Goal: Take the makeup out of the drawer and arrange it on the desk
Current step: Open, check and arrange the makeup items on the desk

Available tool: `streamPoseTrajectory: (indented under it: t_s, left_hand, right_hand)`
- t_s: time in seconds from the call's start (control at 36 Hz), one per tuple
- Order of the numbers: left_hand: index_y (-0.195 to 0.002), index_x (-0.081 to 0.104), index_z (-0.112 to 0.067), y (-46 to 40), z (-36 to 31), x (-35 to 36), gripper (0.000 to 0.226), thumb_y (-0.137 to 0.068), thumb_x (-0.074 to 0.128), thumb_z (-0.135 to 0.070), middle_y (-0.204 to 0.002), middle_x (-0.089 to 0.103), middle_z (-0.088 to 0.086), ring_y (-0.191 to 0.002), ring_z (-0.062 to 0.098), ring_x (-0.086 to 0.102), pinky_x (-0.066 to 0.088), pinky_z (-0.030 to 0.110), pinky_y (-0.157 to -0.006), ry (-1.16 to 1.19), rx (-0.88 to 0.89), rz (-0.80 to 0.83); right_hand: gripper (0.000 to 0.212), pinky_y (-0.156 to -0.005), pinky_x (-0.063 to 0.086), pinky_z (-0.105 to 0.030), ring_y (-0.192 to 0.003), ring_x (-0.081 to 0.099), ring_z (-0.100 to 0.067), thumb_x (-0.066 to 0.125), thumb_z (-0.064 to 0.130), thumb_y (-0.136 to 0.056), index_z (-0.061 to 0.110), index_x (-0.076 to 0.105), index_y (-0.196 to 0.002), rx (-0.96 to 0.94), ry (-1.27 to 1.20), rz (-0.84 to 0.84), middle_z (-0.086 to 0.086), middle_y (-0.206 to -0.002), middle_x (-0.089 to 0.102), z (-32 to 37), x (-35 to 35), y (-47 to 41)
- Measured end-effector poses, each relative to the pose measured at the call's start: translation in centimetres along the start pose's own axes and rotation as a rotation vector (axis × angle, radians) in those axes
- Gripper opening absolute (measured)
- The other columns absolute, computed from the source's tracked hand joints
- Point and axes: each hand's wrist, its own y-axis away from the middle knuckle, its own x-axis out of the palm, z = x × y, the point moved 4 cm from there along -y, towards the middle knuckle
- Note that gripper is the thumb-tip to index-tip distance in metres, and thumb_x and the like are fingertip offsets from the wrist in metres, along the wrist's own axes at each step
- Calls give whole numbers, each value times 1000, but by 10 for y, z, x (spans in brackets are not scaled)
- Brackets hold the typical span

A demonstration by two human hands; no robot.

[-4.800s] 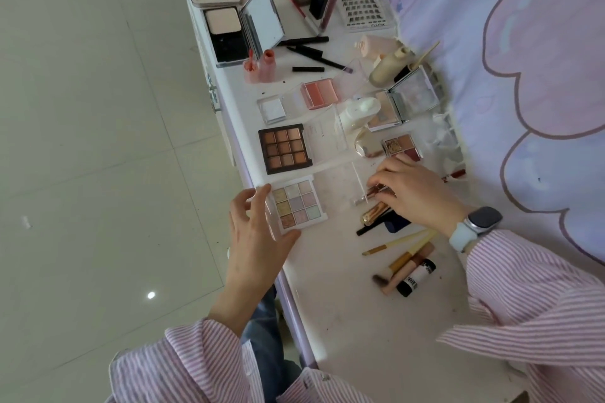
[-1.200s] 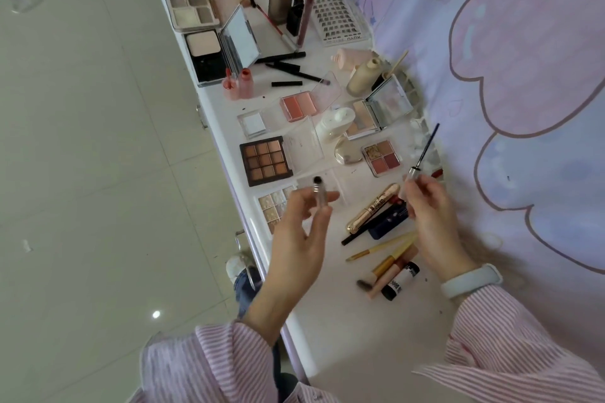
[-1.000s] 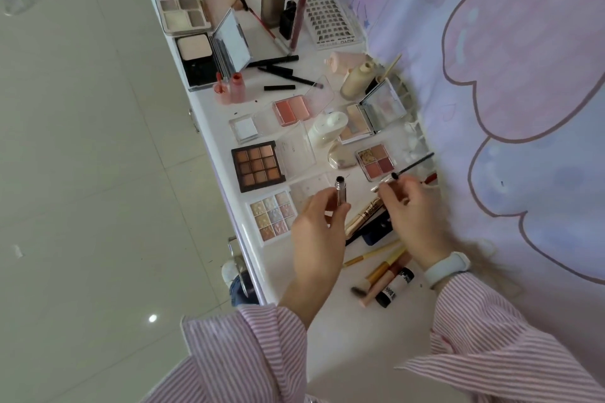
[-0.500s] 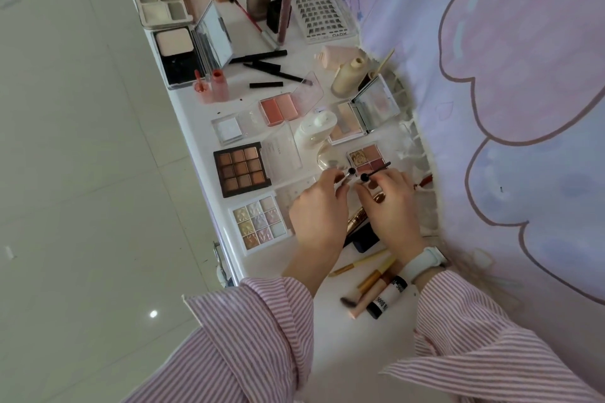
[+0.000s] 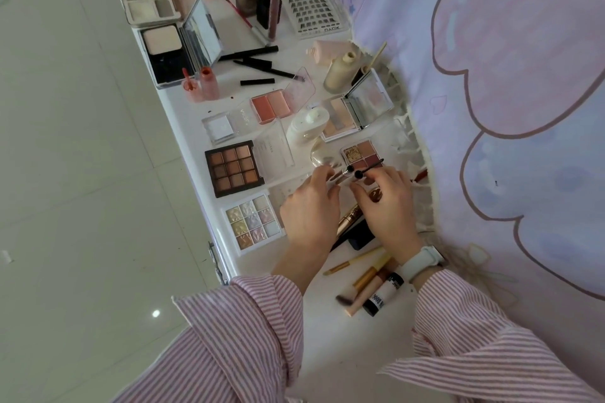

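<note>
Two hands holding a mascara tube and its wand above a crowded tabletop.
The white tabletop [image 5: 343,366] carries a brown eyeshadow palette [image 5: 233,168] and a pale shimmer palette [image 5: 253,223] near its left edge. Above them, the left hand [image 5: 311,209] grips the mascara tube [image 5: 342,172], while the right hand [image 5: 388,203] pinches the mascara wand [image 5: 370,167], its handle end just beside the tube's mouth.

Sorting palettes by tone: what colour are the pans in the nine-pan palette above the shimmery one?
Browns and warm tans, in the palette; head view.
</note>
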Motion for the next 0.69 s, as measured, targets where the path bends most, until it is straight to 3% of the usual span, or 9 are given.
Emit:
streamPoseTrajectory:
  t_s: [0.11, 0.17, 0.25, 0.33, 0.42, 0.53, 0.58, 0.69]
  left_hand:
    - [-126, 54, -21, 3, -1, -2, 39, -88, 62, -21, -106, 69, 1, -85, 26, 68, 55, 38, -70, 46, 34, -38]
    - [-124, 55, -18, 7, -2, -6, 39, -87, 63, -17, -107, 69, 2, -79, 25, 68, 54, 35, -67, 76, 61, -67]
    - [-119, 59, -13, 17, -1, -10, 34, -85, 63, -12, -107, 68, 3, -59, 20, 63, 52, 31, -57, 94, 106, -81]
    - [-107, 62, -10, 32, 1, -15, 24, -83, 59, -12, -97, 67, 2, -47, 13, 57, 47, 24, -42, 69, 197, -118]
    - [-101, 64, -10, 49, 9, -18, 20, -82, 58, -12, -92, 67, 1, -49, 10, 58, 38, 14, -43, 14, 266, -126]
    - [-101, 64, -13, 63, 23, -25, 22, -86, 48, -19, -89, 67, -2, -58, 11, 61, 40, 17, -49, -13, 224, -101]
    - [-101, 64, -13, 67, 27, -30, 27, -86, 43, -22, -88, 67, -3, -62, 11, 62, 42, 18, -51, 11, 202, -96]
    - [-101, 65, -10, 70, 31, -38, 20, -84, 53, -12, -88, 68, -1, -63, 10, 62, 45, 18, -52, 52, 175, -99]
  right_hand:
    - [27, -81, 34, -24, -92, 49, -25, 72, 15, -77, 5, 64, -100, 45, -22, 0, -9, -94, 62, -2, -3, 1]
    - [28, -82, 41, -31, -94, 46, -18, 68, 16, -79, 7, 63, -105, 62, -66, 2, -4, -96, 59, -3, -8, 6]
    - [27, -80, 49, -41, -93, 49, -17, 52, 26, -84, 9, 61, -103, 35, -133, -40, 6, -96, 53, -2, -18, 18]
    - [24, -78, 49, -44, -91, 55, -22, 47, 18, -84, 6, 64, -97, -112, -52, -24, -3, -95, 59, 3, -22, 33]
    - [27, -81, 44, -41, -99, 49, -20, 47, 20, -82, 12, 66, -100, -256, 154, 101, -3, -100, 60, 9, -17, 43]
    - [29, -86, 31, -36, -106, 45, -20, 49, 25, -79, 20, 65, -103, -420, 287, 251, 1, -106, 59, 18, -9, 50]
    - [30, -85, 28, -35, -106, 44, -20, 48, 26, -78, 21, 64, -103, -450, 324, 290, 2, -105, 59, 22, -6, 50]
    - [27, -81, 29, -37, -103, 44, -20, 46, 27, -81, 19, 65, -98, -507, 364, 278, 2, -101, 61, 29, -3, 45]
